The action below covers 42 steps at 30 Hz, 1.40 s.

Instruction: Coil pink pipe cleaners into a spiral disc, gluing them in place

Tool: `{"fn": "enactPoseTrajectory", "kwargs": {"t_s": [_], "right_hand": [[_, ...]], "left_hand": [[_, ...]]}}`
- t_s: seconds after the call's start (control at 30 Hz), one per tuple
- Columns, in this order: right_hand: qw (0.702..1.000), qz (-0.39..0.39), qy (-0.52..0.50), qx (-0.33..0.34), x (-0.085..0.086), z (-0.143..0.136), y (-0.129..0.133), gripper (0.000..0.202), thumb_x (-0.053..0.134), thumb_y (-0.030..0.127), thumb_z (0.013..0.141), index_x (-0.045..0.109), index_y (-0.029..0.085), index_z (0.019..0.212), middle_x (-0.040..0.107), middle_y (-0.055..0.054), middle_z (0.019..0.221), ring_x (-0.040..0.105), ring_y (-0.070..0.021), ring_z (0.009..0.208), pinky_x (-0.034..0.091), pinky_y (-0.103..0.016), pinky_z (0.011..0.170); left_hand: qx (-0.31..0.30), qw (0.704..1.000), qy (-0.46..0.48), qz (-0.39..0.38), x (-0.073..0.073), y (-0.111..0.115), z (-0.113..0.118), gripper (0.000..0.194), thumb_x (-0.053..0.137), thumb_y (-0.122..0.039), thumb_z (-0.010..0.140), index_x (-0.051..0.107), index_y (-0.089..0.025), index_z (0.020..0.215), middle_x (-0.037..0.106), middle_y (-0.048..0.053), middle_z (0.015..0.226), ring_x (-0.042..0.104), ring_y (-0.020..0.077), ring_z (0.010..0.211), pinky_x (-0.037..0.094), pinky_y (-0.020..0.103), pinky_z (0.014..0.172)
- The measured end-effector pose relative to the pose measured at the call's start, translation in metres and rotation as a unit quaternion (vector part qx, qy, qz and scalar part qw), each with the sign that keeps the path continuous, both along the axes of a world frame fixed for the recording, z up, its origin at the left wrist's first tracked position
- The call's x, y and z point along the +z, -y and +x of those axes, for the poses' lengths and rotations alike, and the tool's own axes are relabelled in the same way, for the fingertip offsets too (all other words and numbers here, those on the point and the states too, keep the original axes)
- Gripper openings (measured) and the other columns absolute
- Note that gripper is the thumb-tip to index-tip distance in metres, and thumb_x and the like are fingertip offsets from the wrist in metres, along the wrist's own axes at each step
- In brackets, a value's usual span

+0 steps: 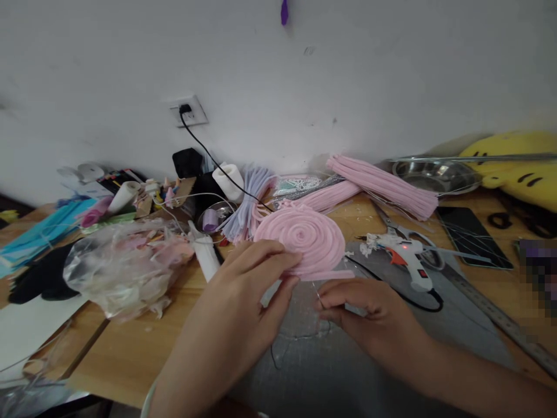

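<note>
A pink spiral disc (301, 237) of coiled fuzzy stems is tilted up above a grey mat (300, 371). My left hand (248, 290) grips its lower left edge between thumb and fingers. A loose pink end (342, 275) sticks out to the right along the bottom of the disc. Just below it, my right hand (369, 307) pinches a thin wire or needle (318, 295) that reaches up to the disc's lower edge. Dark thread (300, 337) hangs beneath the hands.
On the right lie a white glue gun (411, 258), scissors (424, 241), a phone (474, 235) and a metal ruler (500, 319). Pink stem bundles (385, 186) lie behind. A plastic bag (122, 267) sits at left; a black cord (213, 157) hangs from the socket.
</note>
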State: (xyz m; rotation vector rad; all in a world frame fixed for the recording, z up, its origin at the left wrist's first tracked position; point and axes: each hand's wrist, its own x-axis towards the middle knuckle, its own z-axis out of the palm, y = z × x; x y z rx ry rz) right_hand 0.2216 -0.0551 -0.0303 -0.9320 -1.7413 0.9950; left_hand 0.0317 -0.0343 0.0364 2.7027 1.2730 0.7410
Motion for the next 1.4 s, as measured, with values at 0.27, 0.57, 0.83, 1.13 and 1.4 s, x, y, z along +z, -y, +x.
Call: {"fn": "enactPoseTrajectory", "kwargs": {"t_s": [0.27,0.57,0.83,1.13,1.4], "right_hand": [[0.991,-0.013,0.137,-0.009,0.003,0.001,0.001,0.011,0.063,0.014,0.079,0.067,0.022,0.086,0.071,-0.001,0.084,0.065,-0.0149,0.076,0.051,-0.025,0.071],[0.986,-0.045,0.162,-0.01,-0.01,-0.001,-0.006,0.012,0.057,0.011,0.08,0.064,0.02,0.077,0.068,0.001,0.074,0.061,-0.0119,0.067,0.047,-0.023,0.065],[0.992,-0.032,0.122,0.004,-0.011,0.002,0.002,0.017,0.054,0.012,0.082,0.059,0.023,0.071,0.065,0.0,0.072,0.062,-0.013,0.068,0.048,-0.025,0.065],[0.986,-0.026,0.162,0.026,-0.022,-0.001,0.007,0.013,0.061,0.015,0.082,0.063,0.021,0.093,0.07,-0.004,0.093,0.065,-0.0156,0.085,0.052,-0.029,0.079],[0.973,0.059,0.214,0.061,-0.019,-0.002,0.01,0.025,0.041,0.014,0.092,0.064,0.016,0.083,0.069,-0.006,0.082,0.064,-0.0142,0.076,0.051,-0.025,0.07]], "left_hand": [[0.023,0.998,0.0,0.057,-0.003,-0.003,0.002,0.021,0.056,-0.011,0.088,0.061,-0.019,0.107,0.062,0.002,0.104,0.055,0.017,0.097,0.045,0.03,0.087],[0.018,0.995,-0.014,0.094,-0.009,-0.011,0.004,0.02,0.053,-0.012,0.09,0.062,-0.014,0.107,0.062,0.008,0.104,0.056,0.0219,0.097,0.048,0.035,0.086],[0.021,0.997,-0.011,0.078,-0.01,-0.01,0.005,0.018,0.054,-0.012,0.09,0.063,-0.016,0.105,0.063,0.006,0.103,0.057,0.0213,0.096,0.048,0.035,0.085],[0.041,0.994,-0.019,0.098,-0.011,-0.008,0.007,0.019,0.052,-0.013,0.091,0.061,-0.014,0.107,0.063,0.007,0.105,0.057,0.0228,0.098,0.049,0.038,0.087],[0.035,0.995,-0.029,0.088,-0.012,-0.005,0.006,0.018,0.05,-0.013,0.092,0.06,-0.015,0.107,0.063,0.007,0.106,0.057,0.0232,0.098,0.049,0.04,0.086]]}}
